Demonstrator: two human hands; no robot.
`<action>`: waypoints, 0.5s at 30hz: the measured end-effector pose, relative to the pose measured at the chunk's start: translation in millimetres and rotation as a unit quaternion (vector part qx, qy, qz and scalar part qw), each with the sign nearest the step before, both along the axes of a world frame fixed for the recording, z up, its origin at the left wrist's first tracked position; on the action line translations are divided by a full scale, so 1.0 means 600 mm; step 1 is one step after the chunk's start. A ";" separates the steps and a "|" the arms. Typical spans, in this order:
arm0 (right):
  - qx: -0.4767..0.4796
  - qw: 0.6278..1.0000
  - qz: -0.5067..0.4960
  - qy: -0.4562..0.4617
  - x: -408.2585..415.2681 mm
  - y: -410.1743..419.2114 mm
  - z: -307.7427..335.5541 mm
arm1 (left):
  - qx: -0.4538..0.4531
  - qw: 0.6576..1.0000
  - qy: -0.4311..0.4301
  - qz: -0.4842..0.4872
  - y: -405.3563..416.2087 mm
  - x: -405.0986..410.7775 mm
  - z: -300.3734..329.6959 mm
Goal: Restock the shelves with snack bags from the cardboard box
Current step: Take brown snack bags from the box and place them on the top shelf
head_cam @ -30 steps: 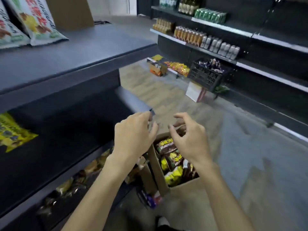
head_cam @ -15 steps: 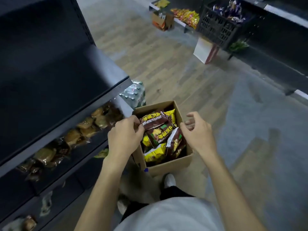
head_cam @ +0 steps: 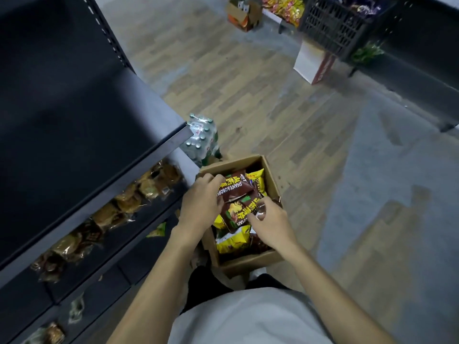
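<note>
An open cardboard box point(head_cam: 248, 261) sits on the floor beside the dark shelf unit point(head_cam: 74, 135), filled with brown and yellow snack bags. My left hand point(head_cam: 201, 204) curls over the left edge of the top brown snack bag point(head_cam: 236, 188). On the right, my right hand point(head_cam: 269, 220) pinches the brown snack bag point(head_cam: 237, 214) lying just below it. Yellow bags point(head_cam: 232, 240) lie underneath, partly hidden by my hands.
A lower shelf point(head_cam: 104, 219) on the left holds wrapped brown pastries. A shrink-wrapped pack of bottles point(head_cam: 201, 137) stands on the floor behind the box. Farther off stand a small carton point(head_cam: 244, 13), a white box point(head_cam: 314, 63) and a black crate point(head_cam: 337, 23).
My view has dropped from the shelves to the box on the floor. Both hands have gone down into the box and closed on the brown bags.
</note>
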State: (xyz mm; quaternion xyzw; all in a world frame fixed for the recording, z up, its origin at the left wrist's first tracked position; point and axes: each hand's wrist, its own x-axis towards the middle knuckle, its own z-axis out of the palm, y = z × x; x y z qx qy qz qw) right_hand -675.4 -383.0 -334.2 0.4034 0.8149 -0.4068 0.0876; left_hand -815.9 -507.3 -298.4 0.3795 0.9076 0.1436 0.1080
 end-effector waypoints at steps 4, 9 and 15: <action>-0.048 0.996 -0.068 -0.038 -0.045 -0.042 -0.032 | 0.042 0.996 -0.018 -0.076 0.002 -0.050 -0.042; -0.042 0.983 -0.154 -0.086 -0.090 -0.065 -0.069 | 0.003 0.985 -0.084 -0.149 0.006 -0.096 -0.119; -0.041 0.958 -0.234 -0.163 -0.144 -0.077 -0.126 | -0.070 0.961 -0.138 -0.228 0.038 -0.128 -0.200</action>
